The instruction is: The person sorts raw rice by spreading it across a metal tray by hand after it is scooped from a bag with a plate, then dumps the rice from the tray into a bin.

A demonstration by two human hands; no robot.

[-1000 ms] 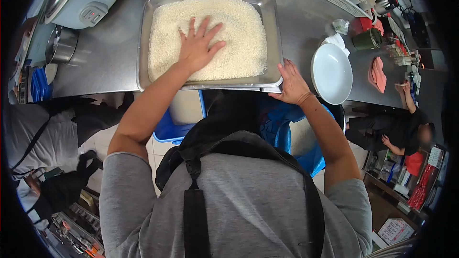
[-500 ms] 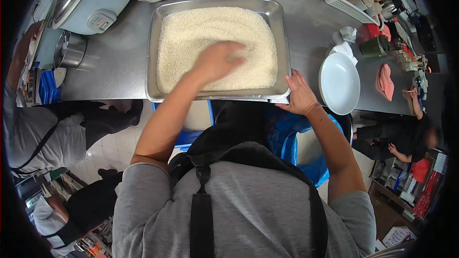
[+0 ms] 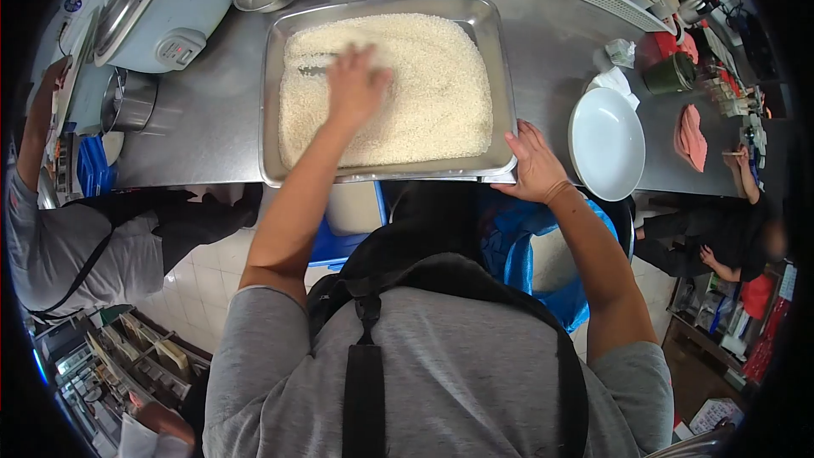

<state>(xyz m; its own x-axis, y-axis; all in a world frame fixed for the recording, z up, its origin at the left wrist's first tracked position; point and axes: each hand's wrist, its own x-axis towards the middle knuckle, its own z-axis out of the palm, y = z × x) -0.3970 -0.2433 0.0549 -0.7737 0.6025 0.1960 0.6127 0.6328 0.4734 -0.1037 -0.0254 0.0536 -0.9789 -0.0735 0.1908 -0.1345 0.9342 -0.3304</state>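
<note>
Left hand (image 3: pixel 356 89): fingers spread, blurred, over rice (image 3: pixel 437 97) | Right hand (image 3: pixel 536 165): against tray's near right corner; gripping or merely bracing, can't tell | Rice: in tray (image 3: pixel 506 85) on counter (image 3: pixel 543 51), metal bared beside left fingers | Step, likely: spreading by hand | Next move calls for: flat palm, tray steadied

Both arms (image 3: pixel 292 212) reach forward, the left grip (image 3: pixel 356 89) blurred with fingers (image 3: pixel 365 54) spread, the right grip (image 3: pixel 536 163) with thumb (image 3: pixel 506 189) apart.
</note>
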